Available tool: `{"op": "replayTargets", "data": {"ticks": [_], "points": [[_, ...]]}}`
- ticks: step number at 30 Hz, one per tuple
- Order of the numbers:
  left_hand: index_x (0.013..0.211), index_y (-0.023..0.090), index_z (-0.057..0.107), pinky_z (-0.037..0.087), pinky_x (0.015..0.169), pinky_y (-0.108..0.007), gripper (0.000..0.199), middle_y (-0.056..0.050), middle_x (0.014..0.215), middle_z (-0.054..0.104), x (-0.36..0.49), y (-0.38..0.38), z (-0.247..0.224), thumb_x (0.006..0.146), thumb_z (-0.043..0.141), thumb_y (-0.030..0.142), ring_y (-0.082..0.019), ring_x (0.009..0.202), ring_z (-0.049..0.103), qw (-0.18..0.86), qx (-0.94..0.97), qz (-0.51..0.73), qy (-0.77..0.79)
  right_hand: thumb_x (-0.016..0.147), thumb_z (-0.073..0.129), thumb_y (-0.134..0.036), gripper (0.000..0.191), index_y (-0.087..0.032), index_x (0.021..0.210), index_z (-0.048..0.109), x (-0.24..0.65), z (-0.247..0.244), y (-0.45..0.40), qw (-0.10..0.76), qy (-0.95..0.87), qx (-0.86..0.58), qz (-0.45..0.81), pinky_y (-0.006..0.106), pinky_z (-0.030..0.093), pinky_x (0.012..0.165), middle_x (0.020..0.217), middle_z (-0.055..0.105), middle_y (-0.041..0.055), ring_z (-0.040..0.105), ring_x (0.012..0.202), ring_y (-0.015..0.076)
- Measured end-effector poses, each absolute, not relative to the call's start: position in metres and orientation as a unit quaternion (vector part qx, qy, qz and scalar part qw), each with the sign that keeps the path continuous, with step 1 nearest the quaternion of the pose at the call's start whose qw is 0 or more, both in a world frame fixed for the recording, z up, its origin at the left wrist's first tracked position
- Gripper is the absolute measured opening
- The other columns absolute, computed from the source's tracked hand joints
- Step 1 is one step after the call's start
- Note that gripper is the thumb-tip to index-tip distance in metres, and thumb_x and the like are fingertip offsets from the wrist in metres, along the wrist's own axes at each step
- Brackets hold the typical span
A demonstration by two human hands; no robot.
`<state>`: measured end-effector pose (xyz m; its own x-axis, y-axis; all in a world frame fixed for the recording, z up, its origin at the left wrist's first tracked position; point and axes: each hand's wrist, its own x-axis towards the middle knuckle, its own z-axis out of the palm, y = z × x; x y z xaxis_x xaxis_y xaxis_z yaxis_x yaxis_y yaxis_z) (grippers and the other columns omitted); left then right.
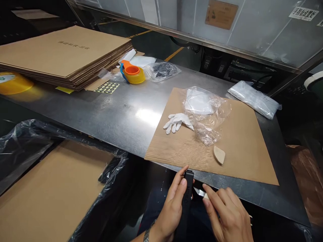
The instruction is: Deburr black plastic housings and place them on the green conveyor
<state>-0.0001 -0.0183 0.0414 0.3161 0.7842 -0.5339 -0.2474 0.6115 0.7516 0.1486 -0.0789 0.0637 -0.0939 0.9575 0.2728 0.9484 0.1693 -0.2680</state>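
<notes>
My left hand (174,203) is closed around a long black plastic part (188,191), held upright just off the table's front edge. In my right hand (227,211) a small craft knife (201,192) is pinched between thumb and fingers. Its pointed blade faces the side of the black part; whether it touches cannot be made out. Beyond my hands, a tan wedge-shaped pad (219,155) lies on a flat cardboard sheet (242,134). A white glove (178,122) rests farther left on that sheet, beside a crumpled clear plastic bag (208,129) with white material inside.
A stack of cardboard sheets (75,50) fills the metal table's (121,117) left end. Near it are a tape dispenser (133,72), a yellow tape roll (15,84) and a sticker sheet (107,87). A wrapped white packet (254,99) lies right. A plastic-lined box (58,181) stands lower left.
</notes>
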Motion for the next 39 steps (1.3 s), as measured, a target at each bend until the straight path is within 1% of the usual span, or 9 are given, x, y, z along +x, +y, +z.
{"op": "replayTargets", "data": {"ticks": [6, 11, 16, 24, 28, 31, 33, 35, 39], "points": [[0.128, 0.025, 0.05, 0.045, 0.083, -0.033, 0.055, -0.009, 0.116, 0.059, -0.001, -0.017, 0.043, 0.08, 0.054, 0.051, -0.023, 0.095, 0.057, 0.747, 0.295, 0.328, 0.497, 0.09, 0.05, -0.027, 0.03, -0.016, 0.116, 0.059, 0.148, 0.065, -0.076, 0.18, -0.742, -0.645, -0.008, 0.028, 0.035, 0.055, 0.064, 0.053, 0.0017, 0.046, 0.06, 0.0141], [0.127, 0.026, 0.05, 0.044, 0.084, -0.031, 0.052, -0.008, 0.117, 0.059, 0.0, -0.017, 0.043, 0.08, 0.057, 0.047, -0.022, 0.096, 0.057, 0.758, 0.272, 0.34, 0.486, 0.09, 0.049, -0.028, 0.03, -0.015, 0.115, 0.06, 0.148, 0.065, -0.075, 0.171, -0.745, -0.644, -0.013, 0.028, 0.035, 0.055, 0.063, 0.054, 0.0018, 0.047, 0.059, 0.014], [0.126, 0.024, 0.052, 0.044, 0.082, -0.031, 0.051, -0.008, 0.113, 0.061, 0.0, -0.017, 0.042, 0.079, 0.06, 0.043, -0.023, 0.097, 0.056, 0.761, 0.256, 0.355, 0.478, 0.09, 0.049, -0.026, 0.031, -0.015, 0.117, 0.059, 0.149, 0.064, -0.075, 0.172, -0.747, -0.642, -0.012, 0.028, 0.035, 0.055, 0.064, 0.054, 0.0016, 0.047, 0.058, 0.0138], [0.126, 0.024, 0.052, 0.044, 0.083, -0.031, 0.05, -0.008, 0.111, 0.062, 0.0, -0.017, 0.043, 0.08, 0.059, 0.042, -0.023, 0.096, 0.057, 0.76, 0.264, 0.346, 0.483, 0.089, 0.05, -0.025, 0.03, -0.014, 0.117, 0.058, 0.15, 0.062, -0.075, 0.181, -0.746, -0.64, 0.0, 0.027, 0.035, 0.055, 0.063, 0.053, 0.0016, 0.046, 0.059, 0.0139], [0.126, 0.026, 0.052, 0.042, 0.087, -0.031, 0.049, -0.007, 0.121, 0.058, 0.0, -0.016, 0.045, 0.08, 0.058, 0.044, -0.023, 0.102, 0.054, 0.755, 0.271, 0.337, 0.493, 0.09, 0.05, -0.025, 0.029, -0.013, 0.115, 0.059, 0.149, 0.064, -0.074, 0.188, -0.747, -0.638, -0.006, 0.027, 0.034, 0.055, 0.062, 0.052, 0.0011, 0.045, 0.058, 0.0136], [0.126, 0.026, 0.052, 0.037, 0.093, -0.03, 0.05, -0.005, 0.131, 0.05, 0.001, -0.015, 0.05, 0.081, 0.056, 0.047, -0.025, 0.117, 0.046, 0.748, 0.285, 0.325, 0.504, 0.091, 0.047, -0.024, 0.027, -0.013, 0.112, 0.061, 0.147, 0.067, -0.073, 0.197, -0.746, -0.636, -0.016, 0.027, 0.032, 0.054, 0.061, 0.051, 0.001, 0.044, 0.057, 0.0135], [0.126, 0.025, 0.052, 0.036, 0.094, -0.03, 0.05, -0.005, 0.134, 0.048, 0.0, -0.014, 0.054, 0.081, 0.056, 0.046, -0.026, 0.121, 0.041, 0.748, 0.283, 0.323, 0.505, 0.091, 0.047, -0.023, 0.027, -0.012, 0.11, 0.061, 0.147, 0.068, -0.072, 0.201, -0.746, -0.635, -0.017, 0.027, 0.032, 0.054, 0.06, 0.051, 0.0009, 0.043, 0.057, 0.0135], [0.126, 0.024, 0.053, 0.039, 0.092, -0.03, 0.049, -0.006, 0.132, 0.051, 0.0, -0.014, 0.056, 0.081, 0.057, 0.044, -0.026, 0.119, 0.044, 0.753, 0.274, 0.326, 0.503, 0.091, 0.048, -0.023, 0.027, -0.012, 0.11, 0.062, 0.147, 0.067, -0.071, 0.202, -0.745, -0.635, -0.016, 0.027, 0.032, 0.054, 0.061, 0.051, 0.001, 0.043, 0.058, 0.0137], [0.126, 0.024, 0.053, 0.044, 0.083, -0.031, 0.05, -0.008, 0.121, 0.059, -0.001, -0.015, 0.05, 0.079, 0.06, 0.042, -0.025, 0.104, 0.055, 0.771, 0.246, 0.33, 0.486, 0.09, 0.048, -0.024, 0.029, -0.013, 0.113, 0.062, 0.149, 0.063, -0.071, 0.198, -0.739, -0.644, -0.013, 0.028, 0.033, 0.055, 0.061, 0.05, 0.0011, 0.044, 0.058, 0.014]]}}
